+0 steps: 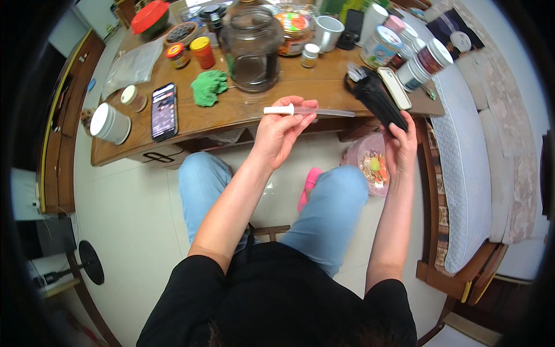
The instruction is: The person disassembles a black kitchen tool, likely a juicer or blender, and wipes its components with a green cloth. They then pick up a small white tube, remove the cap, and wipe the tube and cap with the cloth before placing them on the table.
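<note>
My left hand (279, 134) holds a slim plastic tube (336, 112) level above the table's front edge. The tube has a white cap-like end (277, 110) at the left and a translucent stem pointing right. Between the fingers of my right hand (402, 141) is the near end of a long black object (375, 95). Its far end reaches over the tabletop, with a clear plastic piece (356, 73) there; I cannot tell exactly what it is. Just right of it a pale phone-shaped case (394, 88) lies on the wooden table (303, 84).
A green cloth (209, 88), a lit smartphone (164, 112) and a white tub (110, 124) lie to the left. Behind stand a large glass jar (253, 52), a white mug (328, 34) and several supplement bottles (429, 58). Below right is a pink waste bin (353, 152) holding scraps.
</note>
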